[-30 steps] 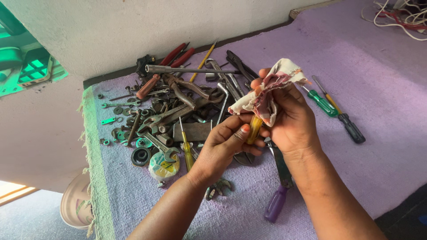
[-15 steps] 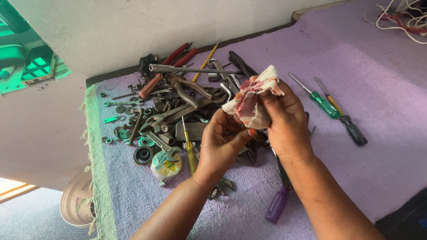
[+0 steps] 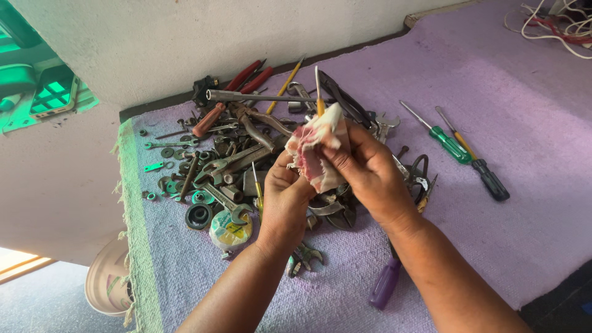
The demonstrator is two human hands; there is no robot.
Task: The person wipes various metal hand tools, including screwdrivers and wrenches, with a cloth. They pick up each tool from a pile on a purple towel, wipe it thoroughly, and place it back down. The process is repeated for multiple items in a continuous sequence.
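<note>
Both my hands are raised over a heap of metal tools on a purple cloth. My right hand presses a crumpled red and white rag around a thin yellow screwdriver, whose end sticks up out of the rag. My left hand grips the lower end of the same tool from the left, fingers curled under the rag. Most of the screwdriver is hidden by the rag and my fingers.
The heap holds wrenches, pliers with red handles, a steel tube, washers and a tape roll. To the right lie a green screwdriver and a black one; a purple handle lies below my right wrist. Wires sit far right.
The rag has moved left and down from a loose hold in my right hand to wrap the screwdriver. The tool's end now pokes out above the rag.
</note>
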